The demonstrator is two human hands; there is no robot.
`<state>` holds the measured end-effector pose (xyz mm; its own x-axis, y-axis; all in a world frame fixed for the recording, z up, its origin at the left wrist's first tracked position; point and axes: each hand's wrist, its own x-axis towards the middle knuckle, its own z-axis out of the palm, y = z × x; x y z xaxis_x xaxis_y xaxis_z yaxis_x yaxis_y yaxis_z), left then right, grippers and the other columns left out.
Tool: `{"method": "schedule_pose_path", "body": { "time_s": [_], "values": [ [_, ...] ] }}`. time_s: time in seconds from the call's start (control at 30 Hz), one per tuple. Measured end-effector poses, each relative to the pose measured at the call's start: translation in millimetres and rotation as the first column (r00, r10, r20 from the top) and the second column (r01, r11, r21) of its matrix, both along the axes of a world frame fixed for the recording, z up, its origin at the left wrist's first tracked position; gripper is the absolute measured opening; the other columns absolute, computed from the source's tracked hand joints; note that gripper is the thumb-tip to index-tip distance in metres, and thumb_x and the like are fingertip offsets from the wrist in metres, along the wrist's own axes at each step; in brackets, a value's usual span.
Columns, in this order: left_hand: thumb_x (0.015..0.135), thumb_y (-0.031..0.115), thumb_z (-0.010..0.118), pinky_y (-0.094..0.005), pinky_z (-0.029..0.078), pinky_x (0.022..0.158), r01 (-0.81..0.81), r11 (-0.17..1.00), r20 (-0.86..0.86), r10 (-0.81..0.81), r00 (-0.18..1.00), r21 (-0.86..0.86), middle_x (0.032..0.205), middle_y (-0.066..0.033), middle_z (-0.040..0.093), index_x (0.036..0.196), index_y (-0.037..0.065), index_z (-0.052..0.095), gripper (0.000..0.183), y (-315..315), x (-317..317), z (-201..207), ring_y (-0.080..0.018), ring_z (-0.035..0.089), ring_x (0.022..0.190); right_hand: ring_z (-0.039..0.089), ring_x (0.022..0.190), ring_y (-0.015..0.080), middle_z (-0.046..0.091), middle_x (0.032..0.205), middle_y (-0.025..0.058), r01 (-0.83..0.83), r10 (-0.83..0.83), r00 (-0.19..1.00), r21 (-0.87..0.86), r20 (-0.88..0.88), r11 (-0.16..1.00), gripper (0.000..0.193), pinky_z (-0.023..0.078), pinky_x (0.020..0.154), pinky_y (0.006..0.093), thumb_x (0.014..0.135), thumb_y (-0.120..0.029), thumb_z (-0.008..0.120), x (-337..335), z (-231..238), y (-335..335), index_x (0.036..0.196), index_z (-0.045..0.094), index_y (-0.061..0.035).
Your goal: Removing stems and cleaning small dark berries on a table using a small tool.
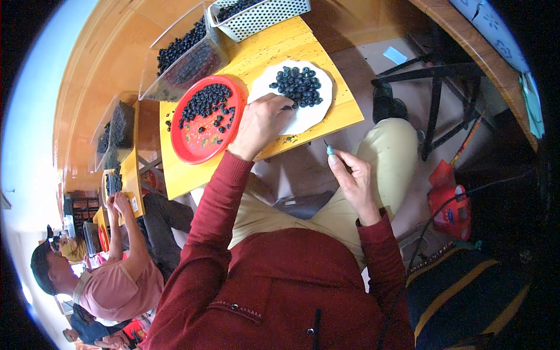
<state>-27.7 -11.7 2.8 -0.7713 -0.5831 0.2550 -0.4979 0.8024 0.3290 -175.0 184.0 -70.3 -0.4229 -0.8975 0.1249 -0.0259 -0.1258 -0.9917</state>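
Where the person is seated, a yellow wooden table (184, 179) stands before the knees, its top littered with dark specks and crumbs. Orange wood panelling (111, 55) lines the room beyond. Off to the person's left, a co-worker in a pink shirt (125, 294) sits at a second yellow table (133, 185), both hands over it. To the right I note a black metal frame (436, 93), a red plastic bag (448, 204) on the floor and a dark striped cloth (461, 291).

Containers on the near table: a white plate (300, 122) with a wavy rim, bearing a heap of dark bead-like balls (298, 86), mostly on its far half; beside it, a round red tray (188, 154), with more such balls massed toward its far side and others scattered over its patterned bottom. At the far edge are a clear plastic bin (153, 79) and a white perforated basket (268, 18), each containing dark balls.

The left hand (263, 121) is at the white plate, fingertips drawn together against the heap's near side; I cannot tell whether a ball is between them. The right hand (354, 179) is above the lap, thumb and forefinger pinching a teal-handled pick (330, 150), its thin tip pointing toward the table.
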Motion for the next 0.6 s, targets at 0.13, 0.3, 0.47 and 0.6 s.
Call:
{"method": "schedule_pose_path", "body": {
  "time_s": [0.13, 0.3, 0.47, 0.6],
  "values": [
    [0.080, 0.003, 0.071, -0.0321, 0.053, 0.074, 0.027, 0.957, -0.285, 0.059, 0.957, 0.290, 0.086, -0.0095, 0.068, 0.099, 0.003, 0.071, 0.019, 15.0, 1.8, 1.3, -0.0234, 0.067, 0.081, 0.046, 0.066, 0.0031, 0.055, 0.072, -0.0045, 0.013, -0.012, 1.000, 0.027, -0.025, 1.000, 0.033, 0.039, 0.057, 0.0207, 0.097, -0.024, 0.064, -0.2, -1.5, 0.9, 0.112, 0.067, 0.0049],
    [0.087, 0.003, 0.072, -0.0232, 0.054, 0.070, 0.244, 0.627, -0.540, 0.338, 0.771, 0.740, 0.088, -0.0046, 0.071, 0.099, 0.002, 0.071, 0.012, 25.5, 11.4, -5.7, -0.0104, 0.065, 0.073, 0.045, 0.065, 0.0028, 0.054, 0.070, -0.0053, 0.018, -0.017, 0.999, 0.029, -0.042, 0.999, 0.033, 0.038, 0.056, 0.0209, 0.097, -0.023, 0.064, 1.6, 2.7, -2.8, 0.112, 0.067, 0.0047],
    [0.088, 0.000, 0.068, -0.0277, 0.058, 0.072, 0.511, 0.318, -0.599, 0.500, 0.626, 0.799, 0.094, -0.0092, 0.070, 0.102, 0.002, 0.066, 0.014, 29.2, 29.1, -15.9, -0.0160, 0.067, 0.079, 0.041, 0.059, 0.0012, 0.051, 0.068, -0.0062, 0.005, -0.004, 1.000, 0.062, -0.017, 0.998, 0.032, 0.033, 0.051, 0.0194, 0.098, -0.025, 0.063, 3.0, 1.8, -4.3, 0.112, 0.068, 0.0034],
    [0.091, 0.003, 0.066, -0.0270, 0.059, 0.075, 0.656, 0.172, -0.598, 0.621, 0.507, 0.735, 0.101, -0.0108, 0.068, 0.106, 0.002, 0.065, 0.016, 39.7, 36.8, -15.1, -0.0167, 0.066, 0.085, 0.039, 0.056, 0.0008, 0.050, 0.067, -0.0064, 0.007, -0.008, 1.000, 0.069, 0.006, 0.998, 0.030, 0.031, 0.049, 0.0189, 0.098, -0.025, 0.062, 6.3, -4.4, -5.2, 0.110, 0.068, 0.0023]
  ]
}}
